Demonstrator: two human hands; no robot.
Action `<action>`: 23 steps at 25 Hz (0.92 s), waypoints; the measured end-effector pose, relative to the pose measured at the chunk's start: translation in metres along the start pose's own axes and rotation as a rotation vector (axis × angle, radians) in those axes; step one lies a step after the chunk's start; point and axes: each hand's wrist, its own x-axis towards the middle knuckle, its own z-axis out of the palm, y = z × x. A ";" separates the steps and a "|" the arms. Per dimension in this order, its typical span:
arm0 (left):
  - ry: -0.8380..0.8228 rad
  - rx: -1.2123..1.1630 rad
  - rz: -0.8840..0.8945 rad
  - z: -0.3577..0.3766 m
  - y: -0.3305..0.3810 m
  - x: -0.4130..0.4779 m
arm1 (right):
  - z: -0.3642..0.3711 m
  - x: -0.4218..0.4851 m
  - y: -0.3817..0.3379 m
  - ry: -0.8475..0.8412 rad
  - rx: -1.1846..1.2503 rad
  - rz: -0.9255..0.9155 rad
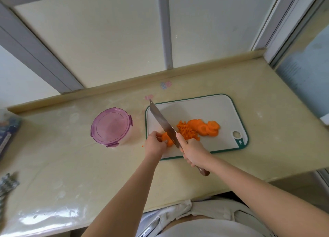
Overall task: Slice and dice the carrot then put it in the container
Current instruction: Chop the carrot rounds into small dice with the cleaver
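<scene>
A white cutting board (204,110) with a green rim lies on the counter. On its near left part my left hand (154,144) holds down a stack of carrot slices (168,139) with curled fingers. My right hand (194,152) grips the brown handle of a long knife (162,121), index finger along the blade's spine. The blade lies across the held carrot, tip pointing away and left. A heap of diced carrot (186,130) sits right of the blade, and several round carrot slices (206,128) lie beyond it. A round container (111,128) with a closed purple lid stands left of the board.
The beige counter (71,165) ends at a low back ledge with window frames behind it. A patterned item (8,130) lies at the far left edge and another (7,185) below it. A tiny carrot bit (142,146) lies on the counter near the board.
</scene>
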 end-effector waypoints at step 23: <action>0.029 0.003 0.041 0.003 -0.008 0.005 | 0.026 0.016 0.003 0.134 -0.318 -0.124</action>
